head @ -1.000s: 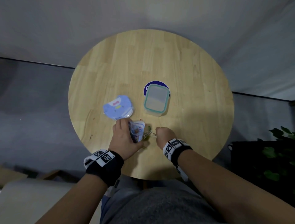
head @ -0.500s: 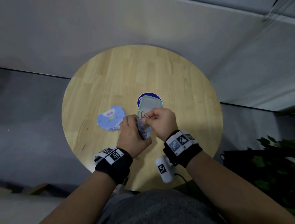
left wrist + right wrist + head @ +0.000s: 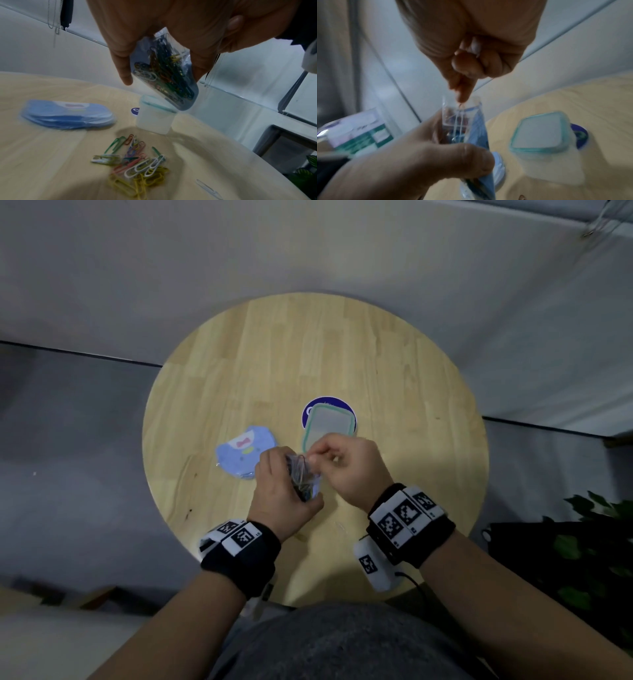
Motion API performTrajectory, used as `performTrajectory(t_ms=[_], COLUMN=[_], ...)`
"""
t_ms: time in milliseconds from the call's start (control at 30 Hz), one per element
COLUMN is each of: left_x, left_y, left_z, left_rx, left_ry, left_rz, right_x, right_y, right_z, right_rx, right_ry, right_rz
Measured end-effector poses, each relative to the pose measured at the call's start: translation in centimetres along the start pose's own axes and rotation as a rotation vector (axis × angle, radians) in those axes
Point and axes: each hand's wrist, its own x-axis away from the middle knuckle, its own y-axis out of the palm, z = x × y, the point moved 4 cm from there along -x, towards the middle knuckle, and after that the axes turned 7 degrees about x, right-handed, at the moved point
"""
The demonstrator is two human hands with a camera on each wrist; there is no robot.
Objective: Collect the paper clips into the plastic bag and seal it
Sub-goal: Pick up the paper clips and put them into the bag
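Nearest: loose paper clips (image 3: 135, 163) heaped on the tabletop (image 3: 394, 392) below the hands, one stray clip (image 3: 206, 189) lying apart from the heap. So collection is not yet finished.

Above them: left hand (image 3: 279, 498), grip clamped round the plastic bag (image 3: 164, 73), which hangs off the tabletop, mouth up, already well filled with clips.

Right hand (image 3: 349, 467) at the bag's mouth, fingertips (image 3: 462, 97) pinched together on a pale clip (image 3: 458, 116) going in.

Step in hand, as I judge it: feeding clips in. Next calls for letting go, then reaching back to the heap; sealing comes later.

Farther: lidded plastic container (image 3: 327, 424), blue packet (image 3: 245, 451).

Unclear: the bag's seal strip is blurred, and from overhead the heap is hidden under the hands.
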Motion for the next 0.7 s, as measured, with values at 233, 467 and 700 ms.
performTrajectory(t_ms=[233, 467, 700], left_x=[0.5, 1.4, 0.8], left_y=[-3.5, -4.2, -3.3], left_z=[-3.2, -5.1, -5.7], left_rx=[-0.132, -0.174, -0.180], left_ry=[-0.036, -0.063, -0.065], left_rz=[0.008, -0.094, -0.134], right_x=[-0.6, 0.7, 1.5], right_y=[4.2, 10.9, 9.6], right_z=[7.5, 9.4, 10.7], right_rx=[0.436, 0.875, 0.854], right_ry=[0.191, -0.085, -0.081], right_rz=[-0.280, -0.578, -0.515])
